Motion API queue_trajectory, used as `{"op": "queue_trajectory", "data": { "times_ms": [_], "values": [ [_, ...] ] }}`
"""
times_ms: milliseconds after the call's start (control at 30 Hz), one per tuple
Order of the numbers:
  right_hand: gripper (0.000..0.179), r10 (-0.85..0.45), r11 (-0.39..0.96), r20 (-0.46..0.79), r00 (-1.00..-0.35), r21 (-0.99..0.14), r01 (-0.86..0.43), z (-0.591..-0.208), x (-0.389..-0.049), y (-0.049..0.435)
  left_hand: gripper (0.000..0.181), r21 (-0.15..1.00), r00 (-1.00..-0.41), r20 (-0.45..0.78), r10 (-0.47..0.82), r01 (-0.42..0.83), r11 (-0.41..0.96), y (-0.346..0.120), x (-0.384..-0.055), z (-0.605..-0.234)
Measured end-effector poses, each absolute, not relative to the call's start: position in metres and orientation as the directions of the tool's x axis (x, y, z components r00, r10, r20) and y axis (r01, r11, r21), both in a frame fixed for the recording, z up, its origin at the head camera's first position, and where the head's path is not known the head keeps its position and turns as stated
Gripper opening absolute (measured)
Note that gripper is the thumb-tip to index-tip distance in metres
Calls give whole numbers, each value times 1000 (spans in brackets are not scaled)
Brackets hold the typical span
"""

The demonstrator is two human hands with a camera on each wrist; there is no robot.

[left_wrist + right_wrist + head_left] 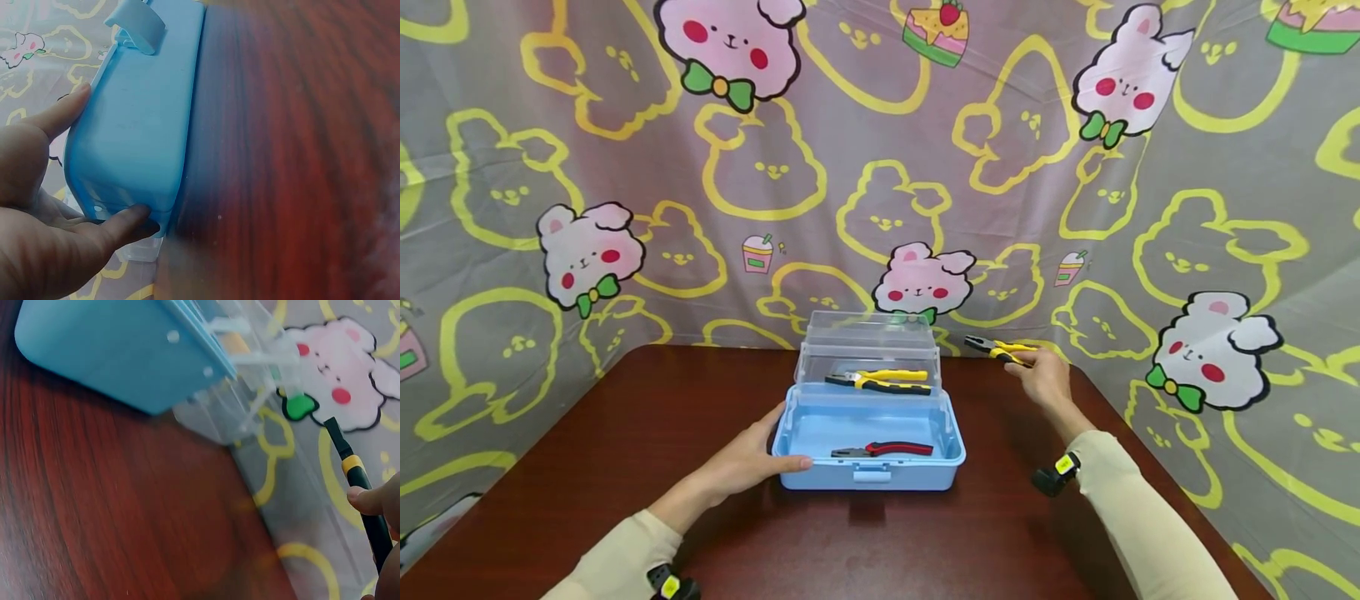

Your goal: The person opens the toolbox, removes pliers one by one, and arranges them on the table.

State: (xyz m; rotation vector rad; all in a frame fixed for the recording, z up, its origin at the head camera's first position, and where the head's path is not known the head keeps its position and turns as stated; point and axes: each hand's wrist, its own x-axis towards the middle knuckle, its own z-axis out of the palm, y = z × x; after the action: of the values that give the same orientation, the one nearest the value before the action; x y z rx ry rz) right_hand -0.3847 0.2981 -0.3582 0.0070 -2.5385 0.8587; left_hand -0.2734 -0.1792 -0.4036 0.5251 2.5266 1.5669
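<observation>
A light blue toolbox [868,477] stands on the table, its clear lid raised at the back. My left hand [748,454] holds its left front corner, thumb [72,112] at the rim and fingers [128,225] against the side. In the blue bottom lie red-and-black pliers [898,449]. Yellow-and-black pliers [880,382] rest in the clear tray behind. My right hand [1043,375] grips a second pair of yellow-and-black pliers [988,346] by the handles, raised right of the box with the jaws toward it. The right wrist view shows the black handle [375,534] under the thumb.
The dark wood table [700,392] spreads around the box. A grey curtain [985,125] printed with cartoon rabbits hangs behind and at both sides. The front latch [140,28] juts out from the box, and clear tray parts [212,419] project past its back.
</observation>
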Motion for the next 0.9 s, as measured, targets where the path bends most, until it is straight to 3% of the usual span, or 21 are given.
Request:
{"op": "queue_trajectory", "data": {
  "times_ms": [533, 900],
  "values": [
    [39, 364, 736, 255, -896, -668, 109, -385, -391, 331, 113, 892, -931, 76, 358, 224, 393, -178, -277, -406],
    [41, 436, 683, 149, -887, -697, 218, -403, -389, 347, 112, 894, -939, 63, 338, 204, 400, -177, -276, -406]
  ]
}}
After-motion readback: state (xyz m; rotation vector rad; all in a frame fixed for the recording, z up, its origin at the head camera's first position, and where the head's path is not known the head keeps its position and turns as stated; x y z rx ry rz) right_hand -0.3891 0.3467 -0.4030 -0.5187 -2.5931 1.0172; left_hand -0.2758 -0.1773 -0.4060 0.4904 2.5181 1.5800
